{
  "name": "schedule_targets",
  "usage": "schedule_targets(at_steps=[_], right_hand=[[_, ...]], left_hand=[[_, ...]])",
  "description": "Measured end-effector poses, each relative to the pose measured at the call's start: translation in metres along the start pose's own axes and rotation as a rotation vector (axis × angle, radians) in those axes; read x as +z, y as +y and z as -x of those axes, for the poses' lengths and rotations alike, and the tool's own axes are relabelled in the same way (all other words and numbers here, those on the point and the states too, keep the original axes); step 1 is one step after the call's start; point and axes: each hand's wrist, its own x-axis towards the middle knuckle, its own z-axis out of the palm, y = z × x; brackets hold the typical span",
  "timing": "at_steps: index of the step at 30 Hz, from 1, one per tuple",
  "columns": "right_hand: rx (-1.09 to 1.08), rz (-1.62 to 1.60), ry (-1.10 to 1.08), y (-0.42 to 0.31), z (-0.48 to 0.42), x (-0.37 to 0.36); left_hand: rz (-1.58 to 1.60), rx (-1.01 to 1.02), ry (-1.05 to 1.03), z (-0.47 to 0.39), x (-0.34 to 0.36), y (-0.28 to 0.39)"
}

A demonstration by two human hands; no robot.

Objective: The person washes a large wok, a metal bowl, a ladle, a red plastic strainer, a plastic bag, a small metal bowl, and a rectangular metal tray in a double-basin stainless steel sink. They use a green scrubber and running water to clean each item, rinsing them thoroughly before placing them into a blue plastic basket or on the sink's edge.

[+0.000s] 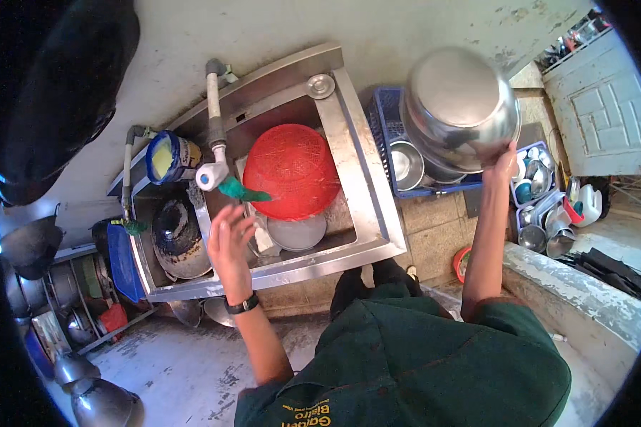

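Note:
My right hand grips the rim of a large stainless steel pot, turned bottom up above a blue plastic crate. A smaller steel pot lies in that crate. My left hand, with fingers spread and nothing held, is over the front rim of the steel sink. Beyond it, a red plastic colander lies upside down in the right basin, partly over a pale round dish. A tap with a green cloth tied on its spout points at the colander.
A blackened wok fills the left basin. On the ledge behind is a blue-rimmed tub. A small steel lid sits at the back corner. Right of me are crates of dishes, a white jug and a low wall.

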Motion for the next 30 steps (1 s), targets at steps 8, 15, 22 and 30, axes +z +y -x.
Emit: schedule_targets(at_steps=[8,15,22,30], right_hand=[[-0.698,1.377,0.013,0.217,-0.14,-0.092],[-0.249,1.822,-0.266,0.324,-0.119,-0.067],[-0.152,1.822,-0.718,0.39,-0.178,-0.146],[0.224,1.065,-0.409,0.32,-0.117,-0.096]], left_hand=[[-0.142,-0.282,0.391,0.052,-0.032,-0.074],[-0.243,-0.452,0.487,0.057,-0.048,-0.102],[-1.057,-0.258,0.295,-0.013,-0.06,-0.202],[-1.187,-0.575,0.369,-0.032,-0.114,-0.283]])
